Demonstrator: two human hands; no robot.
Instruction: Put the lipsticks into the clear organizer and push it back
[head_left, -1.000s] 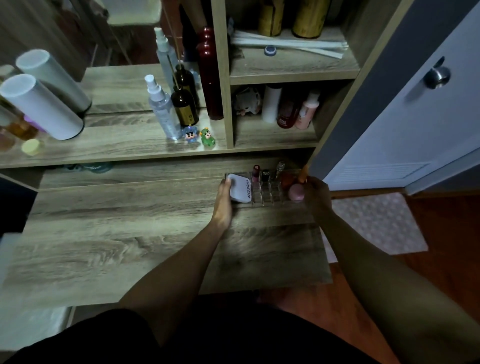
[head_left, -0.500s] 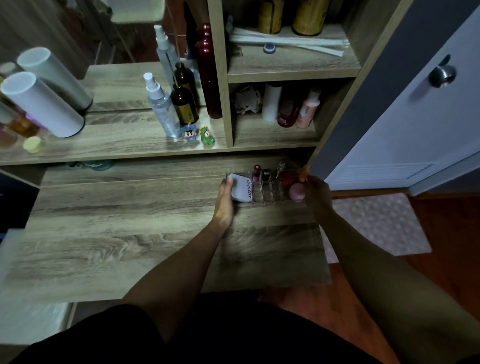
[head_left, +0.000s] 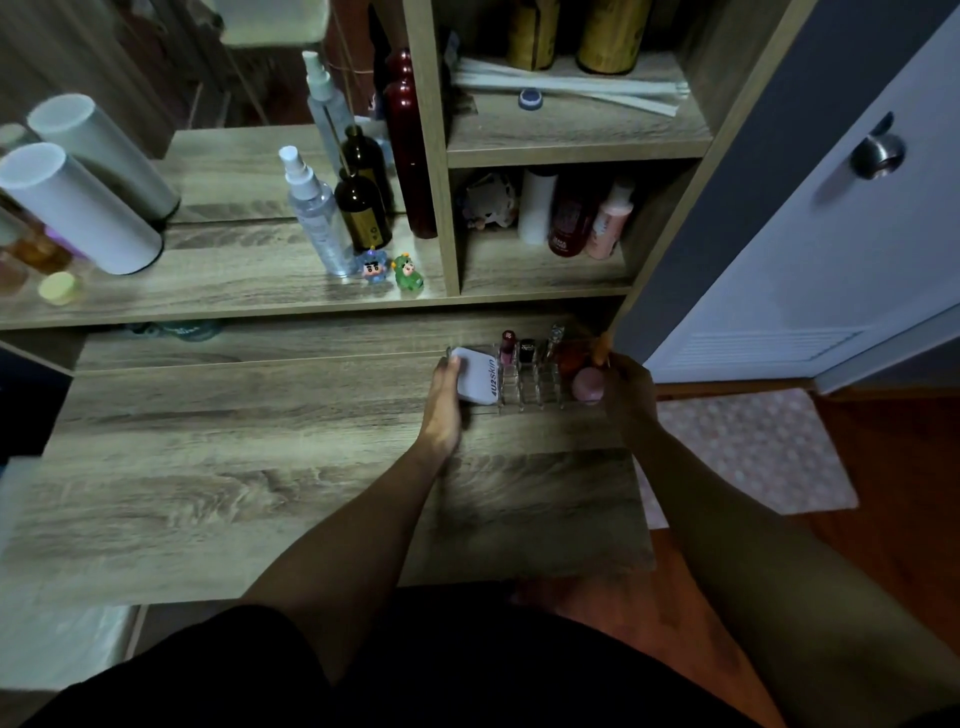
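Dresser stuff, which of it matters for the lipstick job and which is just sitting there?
Job: clear organizer, lipsticks in it, left hand, right hand.
Lying about: spray bottle, two toy figures, white cylinder, shelf bottles.

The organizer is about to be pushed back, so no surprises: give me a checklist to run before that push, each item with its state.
1. Left hand on the organizer's left end, beside the white compact: ok.
2. Right hand at the right end, by the pink round item: ok.
3. Lipsticks stand upright in the back slots: ok.
4. Every lipstick is in: cannot tell, the front slots are clear and dim.
5. Space behind, under the shelf: cannot tell, it is in shadow.
6. Orange item by the right fingers, whether seated or held: cannot tell.
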